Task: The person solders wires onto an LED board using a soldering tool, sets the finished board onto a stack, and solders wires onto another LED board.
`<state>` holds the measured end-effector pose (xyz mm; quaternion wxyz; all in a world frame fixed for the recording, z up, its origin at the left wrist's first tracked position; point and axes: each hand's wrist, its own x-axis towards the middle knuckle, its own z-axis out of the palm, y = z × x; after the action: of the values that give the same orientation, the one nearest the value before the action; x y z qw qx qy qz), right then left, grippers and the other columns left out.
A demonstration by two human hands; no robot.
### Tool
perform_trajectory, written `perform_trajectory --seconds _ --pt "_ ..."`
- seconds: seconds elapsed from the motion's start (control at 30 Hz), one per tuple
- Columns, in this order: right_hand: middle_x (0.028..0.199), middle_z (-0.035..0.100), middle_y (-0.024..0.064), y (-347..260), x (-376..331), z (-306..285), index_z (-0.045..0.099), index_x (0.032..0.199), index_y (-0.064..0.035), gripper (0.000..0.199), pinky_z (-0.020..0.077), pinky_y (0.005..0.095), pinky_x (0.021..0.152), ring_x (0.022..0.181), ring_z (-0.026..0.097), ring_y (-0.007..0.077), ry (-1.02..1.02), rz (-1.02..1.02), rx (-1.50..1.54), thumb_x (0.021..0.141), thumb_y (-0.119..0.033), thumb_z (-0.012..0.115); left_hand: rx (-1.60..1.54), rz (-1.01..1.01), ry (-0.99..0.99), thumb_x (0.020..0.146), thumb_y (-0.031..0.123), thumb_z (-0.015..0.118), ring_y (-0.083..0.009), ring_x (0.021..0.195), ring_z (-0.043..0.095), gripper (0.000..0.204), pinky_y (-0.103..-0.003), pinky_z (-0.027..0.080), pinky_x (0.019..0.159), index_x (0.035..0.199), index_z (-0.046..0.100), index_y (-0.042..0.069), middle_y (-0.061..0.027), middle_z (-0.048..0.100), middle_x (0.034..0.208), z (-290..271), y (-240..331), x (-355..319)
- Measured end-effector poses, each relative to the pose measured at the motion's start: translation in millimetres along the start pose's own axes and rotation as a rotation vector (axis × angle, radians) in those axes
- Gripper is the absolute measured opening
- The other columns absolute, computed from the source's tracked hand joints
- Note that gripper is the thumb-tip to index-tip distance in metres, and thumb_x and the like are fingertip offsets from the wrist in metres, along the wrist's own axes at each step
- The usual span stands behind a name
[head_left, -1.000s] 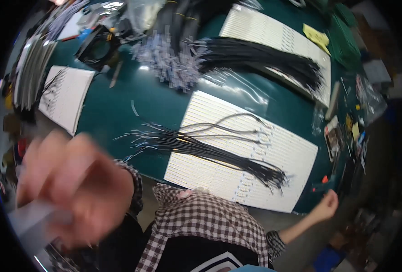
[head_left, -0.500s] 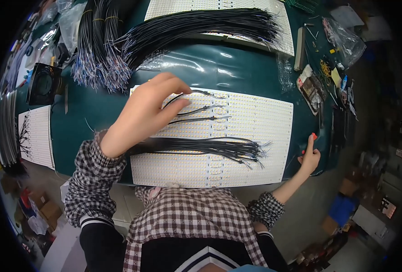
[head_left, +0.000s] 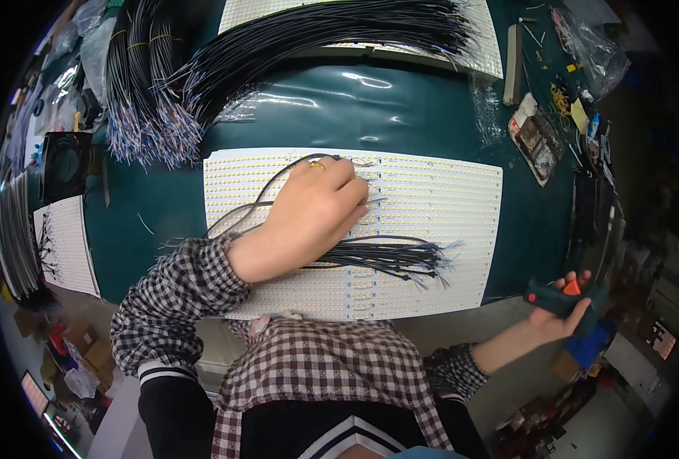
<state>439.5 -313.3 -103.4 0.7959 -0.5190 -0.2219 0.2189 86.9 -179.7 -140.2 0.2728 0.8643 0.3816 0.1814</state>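
Observation:
My left hand [head_left: 320, 203] is closed, its fingertips pressed down over a row of solder pads on a white LED board [head_left: 454, 199]. A thin black cable [head_left: 267, 183] loops under the fingers, though the fingertips partly hide what they pinch. Below the hand lies a bundle of black cables [head_left: 389, 256] with stripped ends, across the board. Off to the right, past the table edge, my right hand [head_left: 557, 317] grips a dark green, pistol-shaped soldering gun [head_left: 552, 300] with an orange trigger. Its thin metal tip points away from me.
Tied bundles of black cables [head_left: 144, 84] lie at the far left, another long bundle [head_left: 324, 34] over a stack of boards [head_left: 486, 46]. A dark square fan [head_left: 65, 164] stands left. A dirty block in plastic [head_left: 537, 141] and a clear bag [head_left: 595, 57] sit right.
My left hand has come down and right onto the cable ends, its fingers closing. My right hand has moved right and nearer, and now the soldering gun shows in it.

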Motion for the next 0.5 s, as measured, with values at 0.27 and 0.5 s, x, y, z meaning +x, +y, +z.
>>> perform_trajectory --seconds 0.27,0.5 --pt "0.096 0.047 0.0123 -71.0 3.1 9.6 0.035 0.123 0.0008 0.044 0.0557 0.027 0.066 0.094 0.053 0.0246 -0.462 0.074 -0.102 0.091 -0.026 0.045 -0.199 -0.104 0.096 0.074 0.004 0.06 -0.0279 0.068 0.053 0.011 -0.036 0.042 0.06 0.081 0.052 0.002 -0.0113 0.053 0.077 -12.1 14.8 -8.1" --pt "0.095 0.049 0.0136 -15.2 -39.6 42.6 0.036 0.121 0.0042 0.045 0.0568 0.0292 0.064 0.094 0.054 0.0253 -0.609 0.225 -0.293 0.089 -0.024 0.049 -0.144 -0.18 0.074 0.075 0.004 0.056 -0.0303 0.064 0.054 0.006 -0.038 0.043 0.056 0.077 0.051 0.002 -0.0126 0.052 0.074 2.3 3.1 -2.8"
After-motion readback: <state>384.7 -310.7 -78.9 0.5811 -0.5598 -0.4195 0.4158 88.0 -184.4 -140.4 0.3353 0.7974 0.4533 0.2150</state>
